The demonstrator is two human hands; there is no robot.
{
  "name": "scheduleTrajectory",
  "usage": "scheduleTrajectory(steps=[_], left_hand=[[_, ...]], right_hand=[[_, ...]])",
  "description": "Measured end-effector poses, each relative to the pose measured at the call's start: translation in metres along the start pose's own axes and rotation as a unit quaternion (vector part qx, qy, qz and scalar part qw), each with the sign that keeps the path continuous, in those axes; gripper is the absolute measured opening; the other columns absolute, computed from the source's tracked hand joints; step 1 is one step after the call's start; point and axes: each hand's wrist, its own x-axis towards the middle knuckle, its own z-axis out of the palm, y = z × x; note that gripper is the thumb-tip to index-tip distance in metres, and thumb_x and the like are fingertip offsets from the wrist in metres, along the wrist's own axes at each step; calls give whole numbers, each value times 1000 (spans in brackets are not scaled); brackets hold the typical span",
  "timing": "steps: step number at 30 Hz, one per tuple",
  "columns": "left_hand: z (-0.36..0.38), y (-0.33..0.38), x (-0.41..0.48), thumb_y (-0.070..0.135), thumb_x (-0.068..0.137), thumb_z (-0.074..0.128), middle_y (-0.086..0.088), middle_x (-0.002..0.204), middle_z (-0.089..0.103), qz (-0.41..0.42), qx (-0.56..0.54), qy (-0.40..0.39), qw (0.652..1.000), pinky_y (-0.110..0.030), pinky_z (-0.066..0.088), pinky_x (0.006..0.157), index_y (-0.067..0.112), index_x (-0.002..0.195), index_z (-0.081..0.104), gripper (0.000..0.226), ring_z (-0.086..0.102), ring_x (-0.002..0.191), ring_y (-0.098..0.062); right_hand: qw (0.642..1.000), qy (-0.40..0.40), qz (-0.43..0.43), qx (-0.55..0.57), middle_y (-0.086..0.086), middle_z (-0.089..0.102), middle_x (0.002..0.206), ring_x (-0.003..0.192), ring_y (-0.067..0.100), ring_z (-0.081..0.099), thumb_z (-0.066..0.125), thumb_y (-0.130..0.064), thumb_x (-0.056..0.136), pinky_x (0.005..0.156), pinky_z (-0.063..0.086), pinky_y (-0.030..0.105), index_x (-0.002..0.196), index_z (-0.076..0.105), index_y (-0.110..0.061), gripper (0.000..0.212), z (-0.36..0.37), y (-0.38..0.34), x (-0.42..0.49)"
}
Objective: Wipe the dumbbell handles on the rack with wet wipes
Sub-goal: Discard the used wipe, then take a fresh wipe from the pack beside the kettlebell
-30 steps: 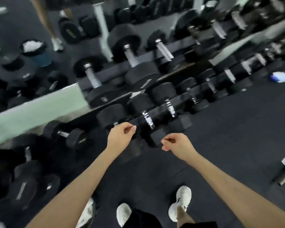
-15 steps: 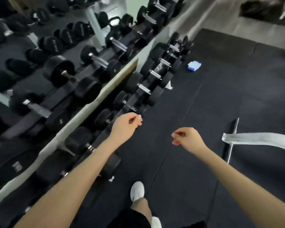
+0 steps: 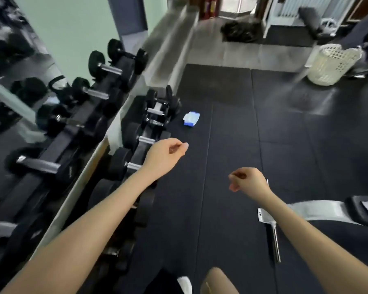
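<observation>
Beside the rack [image 3: 139,152] — wet-wipe pack [image 3: 191,118]; basket [image 3: 331,64] beyond

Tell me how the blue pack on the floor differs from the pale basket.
The pack is small, blue and white, and lies flat beside the dumbbells; the basket is bigger, cream, latticed, and stands upright farther away. Both sit on the floor.

The left hand [image 3: 166,153] and right hand [image 3: 248,181] hung empty, fingers loosely curled, over the black rubber floor mat [image 3: 231,134]. The left was just beside the low black rack [image 3: 141,152] of chrome-handled black dumbbells [image 3: 119,164]. A blue-and-white wet-wipe pack [image 3: 191,118] lay on the mat near the rack's far end. A white woven basket [image 3: 331,64] stood farther off.
</observation>
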Motion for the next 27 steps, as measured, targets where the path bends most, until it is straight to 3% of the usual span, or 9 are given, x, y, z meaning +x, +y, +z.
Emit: scheduleTrajectory(steps=[5, 11, 16, 23, 27], left_hand=[[22, 22, 177, 33, 92, 56, 10, 75, 69, 7, -20, -17, 1000, -24, 50, 76, 16, 85, 68, 22, 63, 68, 0], [38, 28, 375, 28, 94, 52, 5, 76, 70, -4, -37, 19, 999, -6, 44, 62, 11, 90, 68, 24, 63, 62, 0], [42, 21, 509, 32, 94, 53, 6, 74, 70, -56, -80, 41, 994, -23, 49, 71, 11, 88, 68, 27, 63, 60, -2], [64, -26, 700, 30, 94, 53, -1, 76, 70, -129, -107, 74, 983, -8, 46, 62, 10, 88, 68, 25, 63, 58, -1], [86, -70, 806, 31, 94, 53, 1, 76, 70, -200, -115, 80, 970, -20, 48, 69, 13, 89, 68, 24, 65, 65, -10]], right_hand=[[999, 28, 14, 12, -7, 68, 53, 56, 7, 66, 61, -18, 89, 65, 55, 28, 72, 65, -18, 17, -56, -7, 150], [997, -9, 49, -55, -3, 68, 61, 64, 16, 66, 58, -18, 89, 60, 49, 26, 65, 61, -20, 24, -115, -16, 354], [982, -63, 96, -153, 1, 69, 64, 71, 20, 69, 54, -19, 88, 66, 53, 27, 57, 61, -17, 31, -148, -32, 503], [970, -122, 81, -192, -2, 68, 61, 68, 17, 69, 49, -16, 88, 65, 52, 25, 67, 69, -5, 31, -163, -57, 711], [966, -140, 68, -205, -6, 64, 56, 67, 19, 68, 49, -15, 87, 63, 50, 25, 61, 65, -9, 32, -169, -76, 830]])
